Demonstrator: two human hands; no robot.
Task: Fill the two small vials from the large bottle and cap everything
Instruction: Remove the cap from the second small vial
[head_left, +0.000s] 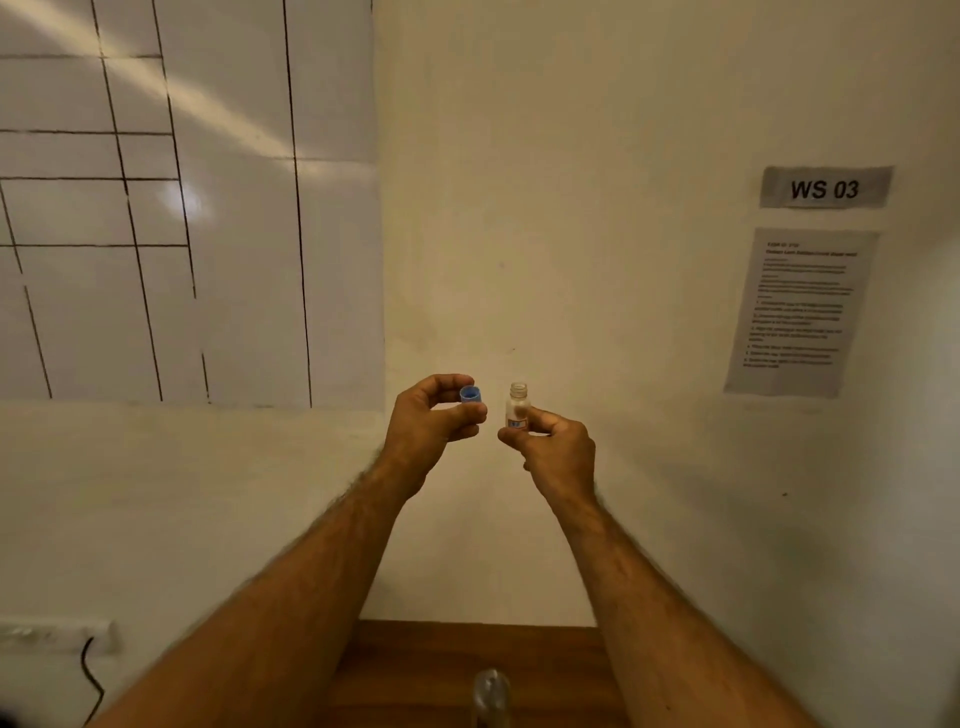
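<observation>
Both hands raised in front of the wall, landmark = small vial (518, 408). Vial upright, uncapped, threaded neck showing, label low on the body; contents not readable through the clear wall. Right hand (556, 449) grips vial from below, thumb and fingers curled round the lower body and partly covering the label. Blue cap (471, 395) just left of vial at about neck height, apart from it, open side facing the camera. Left hand (434, 421) pinches cap between thumb and curled fingers. Far below vial, at bottom edge: clear bottle top (491, 693), blurred, standing on wooden tabletop (415, 670); can't tell whether capped. Up and right of vial: grey sign "WS 03" (825, 188) on the wall, printed sheet (800, 312) right under it, text too small to read. Up and left of vial: whiteboard (234, 208) with hand-drawn black grid lines and a glare streak. Far lower left of vial: white socket strip (57, 636) on the wall, black cable (92, 675) hanging from it.
</observation>
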